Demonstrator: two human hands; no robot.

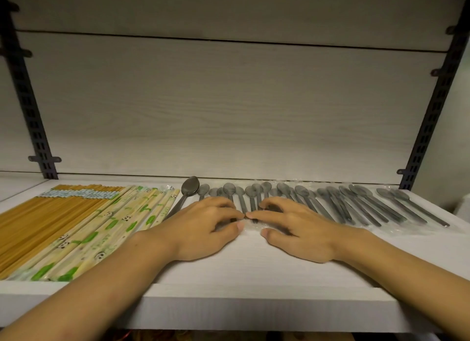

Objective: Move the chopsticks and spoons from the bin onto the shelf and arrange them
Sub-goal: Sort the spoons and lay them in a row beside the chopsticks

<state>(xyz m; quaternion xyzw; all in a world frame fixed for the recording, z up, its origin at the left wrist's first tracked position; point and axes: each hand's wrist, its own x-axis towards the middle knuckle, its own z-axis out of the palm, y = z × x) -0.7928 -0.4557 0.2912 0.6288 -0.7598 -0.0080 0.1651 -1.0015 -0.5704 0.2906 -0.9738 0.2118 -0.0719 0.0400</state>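
Two bare hands on a white shelf (229, 272), palms down, index fingertips meeting mid-shelf. Left hand (203, 229) with fingers curled down onto the near ends of wrapped spoons; right hand (297, 234) likewise, fingers bent over handles in clear plastic; whether either truly pinches a wrapper or merely presses on it cannot be told. Across the far half of the shelf, from centre to right, a row of grey spoons in clear wrappers (356, 203), bowls far, handles near, overlapping — roughly twenty, exact count not possible where overlapped or hidden by the hands. Just left of that row, one larger unwrapped metal spoon (187, 190), lying slanted. Left again, about eight paper-sleeved chopstick pairs (109, 229) printed with pandas and green bamboo; lettering on the sleeves too blurred to read. At far left, a dense block of bare yellow-brown chopsticks (33, 221), too many to count, crossed by a pale blue-patterned paper band (78, 193), print illegible. Bin out of view.
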